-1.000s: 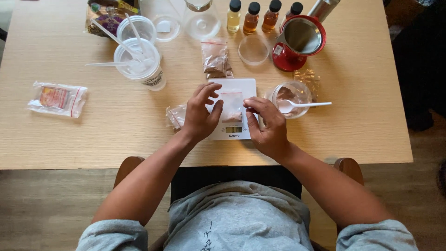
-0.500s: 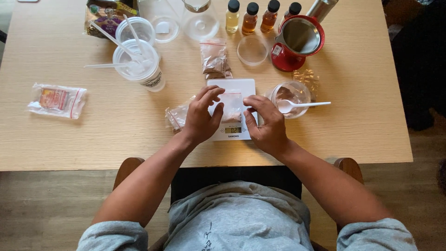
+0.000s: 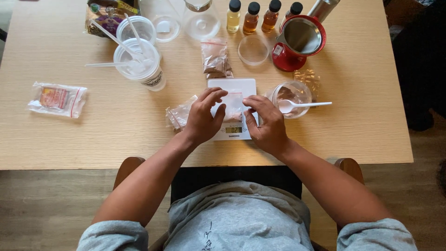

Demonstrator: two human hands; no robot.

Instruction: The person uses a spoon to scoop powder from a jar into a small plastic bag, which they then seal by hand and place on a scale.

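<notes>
A small white kitchen scale [image 3: 232, 86] sits on the wooden table [image 3: 93, 135] in front of me. A small clear zip bag [image 3: 232, 106] with brown powder in its bottom lies on the scale. My left hand [image 3: 202, 118] pinches the bag's left top edge. My right hand [image 3: 265, 123] pinches its right top edge. Both hands rest over the scale's lower half.
A clear bowl of brown powder with a white plastic spoon [image 3: 302, 105] stands right of the scale. Another powder bag [image 3: 214, 58] lies behind it, and a crumpled bag [image 3: 179, 114] lies to the left. Lidded cups [image 3: 137, 62], small bottles [image 3: 252, 17] and a red pot [image 3: 299, 42] stand at the back. A packet [image 3: 56, 98] lies far left.
The hands have shifted slightly on the bag, fingers working along its top edge. Nothing else on the table has moved.
</notes>
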